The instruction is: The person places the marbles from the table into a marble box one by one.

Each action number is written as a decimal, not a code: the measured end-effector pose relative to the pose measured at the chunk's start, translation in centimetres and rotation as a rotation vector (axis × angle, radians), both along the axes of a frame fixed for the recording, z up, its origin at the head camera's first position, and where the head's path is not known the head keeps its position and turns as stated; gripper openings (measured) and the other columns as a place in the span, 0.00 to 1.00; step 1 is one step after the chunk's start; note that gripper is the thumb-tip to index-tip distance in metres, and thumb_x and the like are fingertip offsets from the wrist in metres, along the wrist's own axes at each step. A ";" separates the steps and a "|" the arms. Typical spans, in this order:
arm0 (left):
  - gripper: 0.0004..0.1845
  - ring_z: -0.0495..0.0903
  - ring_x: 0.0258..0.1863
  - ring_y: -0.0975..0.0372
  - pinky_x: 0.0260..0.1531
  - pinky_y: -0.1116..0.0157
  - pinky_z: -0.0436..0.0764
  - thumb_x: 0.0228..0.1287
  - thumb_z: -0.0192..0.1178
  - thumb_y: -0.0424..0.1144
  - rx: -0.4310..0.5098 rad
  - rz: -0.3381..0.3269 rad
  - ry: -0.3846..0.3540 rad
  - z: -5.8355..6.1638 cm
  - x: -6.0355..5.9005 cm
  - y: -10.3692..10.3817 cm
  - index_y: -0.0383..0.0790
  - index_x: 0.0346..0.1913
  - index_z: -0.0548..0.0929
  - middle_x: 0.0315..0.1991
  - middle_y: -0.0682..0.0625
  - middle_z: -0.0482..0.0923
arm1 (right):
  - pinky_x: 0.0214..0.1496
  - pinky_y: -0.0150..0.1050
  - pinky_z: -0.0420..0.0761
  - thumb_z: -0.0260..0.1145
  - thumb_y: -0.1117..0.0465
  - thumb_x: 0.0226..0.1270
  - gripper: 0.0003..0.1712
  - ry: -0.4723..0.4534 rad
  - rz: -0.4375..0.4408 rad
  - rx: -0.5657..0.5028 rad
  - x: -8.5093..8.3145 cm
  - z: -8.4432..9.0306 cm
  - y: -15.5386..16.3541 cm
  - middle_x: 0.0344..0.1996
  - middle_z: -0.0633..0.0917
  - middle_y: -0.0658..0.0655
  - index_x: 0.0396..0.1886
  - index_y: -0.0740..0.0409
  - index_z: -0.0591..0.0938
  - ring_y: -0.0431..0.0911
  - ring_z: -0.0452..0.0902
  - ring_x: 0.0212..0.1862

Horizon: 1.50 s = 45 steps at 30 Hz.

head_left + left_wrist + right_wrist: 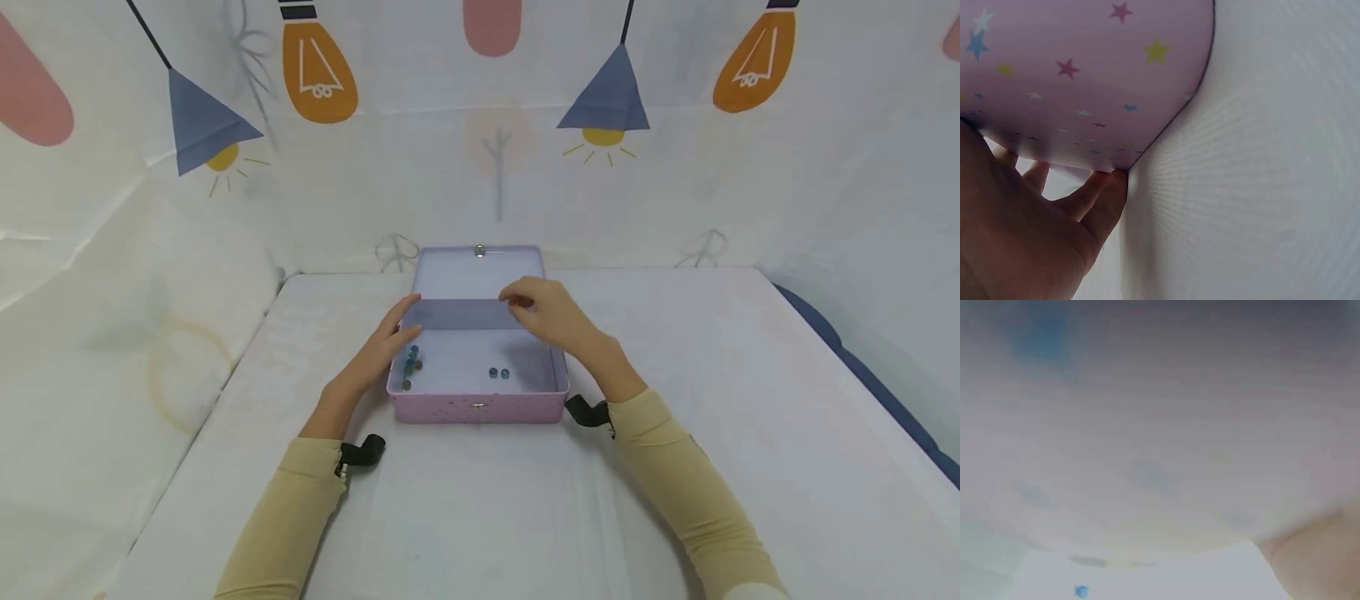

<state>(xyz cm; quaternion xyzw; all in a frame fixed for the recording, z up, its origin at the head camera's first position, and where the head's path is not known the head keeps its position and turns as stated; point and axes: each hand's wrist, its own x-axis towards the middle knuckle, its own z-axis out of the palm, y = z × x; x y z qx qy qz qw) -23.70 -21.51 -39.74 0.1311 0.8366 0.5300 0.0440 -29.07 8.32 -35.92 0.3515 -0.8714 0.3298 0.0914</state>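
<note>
A pink tin box (476, 408) stands open on the white table, its lid (480, 271) upright at the back. Several small blue and dark beads (498, 373) lie on its floor, some by the left wall. My left hand (390, 342) rests with straight fingers against the box's left side. In the left wrist view the star-printed box wall (1085, 75) lies right against that left hand (1035, 237). My right hand (540, 312) hovers over the back of the box with bent fingers; whether they pinch anything is hidden. The right wrist view is blurred, showing one blue bead (1080, 591).
A white cloth (480, 517) covers the table, and printed fabric walls (135, 250) close in the left, back and right. A dark blue edge (862, 367) runs along the table's right side. Black wrist straps (363, 452) sit on both sleeves.
</note>
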 end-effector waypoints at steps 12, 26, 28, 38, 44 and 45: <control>0.32 0.36 0.82 0.57 0.79 0.45 0.40 0.79 0.44 0.47 0.011 0.008 0.052 -2.3 -1.4 -0.7 0.56 0.80 0.47 0.82 0.56 0.41 | 0.51 0.48 0.83 0.62 0.70 0.68 0.13 0.062 -0.137 -0.196 -2.2 1.5 3.9 0.46 0.87 0.64 0.50 0.64 0.84 0.54 0.83 0.45; 0.33 0.35 0.82 0.54 0.79 0.45 0.39 0.79 0.44 0.42 0.024 -0.021 0.001 0.5 0.6 0.1 0.46 0.80 0.46 0.82 0.50 0.40 | 0.60 0.55 0.78 0.58 0.65 0.69 0.19 -0.163 -0.226 0.036 -5.4 -1.2 5.6 0.55 0.83 0.66 0.57 0.65 0.81 0.59 0.77 0.57; 0.33 0.35 0.82 0.54 0.79 0.46 0.39 0.79 0.44 0.42 0.030 -0.022 -0.002 0.4 0.6 0.2 0.47 0.80 0.46 0.82 0.51 0.40 | 0.62 0.56 0.77 0.57 0.66 0.68 0.20 -0.168 -0.224 0.071 -5.6 -1.5 5.5 0.57 0.82 0.66 0.58 0.66 0.81 0.60 0.75 0.59; 0.33 0.35 0.82 0.55 0.80 0.47 0.40 0.78 0.45 0.44 0.028 -0.017 -0.002 0.4 0.6 0.1 0.48 0.80 0.47 0.82 0.51 0.40 | 0.63 0.58 0.75 0.55 0.67 0.68 0.21 -0.175 -0.230 0.134 -6.1 -1.9 5.5 0.59 0.80 0.68 0.59 0.65 0.80 0.62 0.74 0.60; 0.33 0.35 0.82 0.54 0.79 0.46 0.40 0.78 0.45 0.45 0.016 -0.009 -0.009 0.5 0.6 0.0 0.49 0.80 0.47 0.82 0.51 0.39 | 0.61 0.57 0.76 0.55 0.68 0.67 0.22 -0.177 -0.238 0.142 -6.5 -2.3 5.6 0.55 0.82 0.68 0.59 0.66 0.80 0.60 0.76 0.57; 0.34 0.35 0.82 0.54 0.79 0.45 0.40 0.78 0.45 0.45 0.012 -0.008 -0.012 0.5 0.6 0.0 0.49 0.80 0.47 0.82 0.51 0.39 | 0.61 0.57 0.76 0.56 0.68 0.66 0.22 -0.182 -0.241 0.139 -6.6 -2.4 5.6 0.55 0.82 0.68 0.59 0.66 0.80 0.60 0.76 0.57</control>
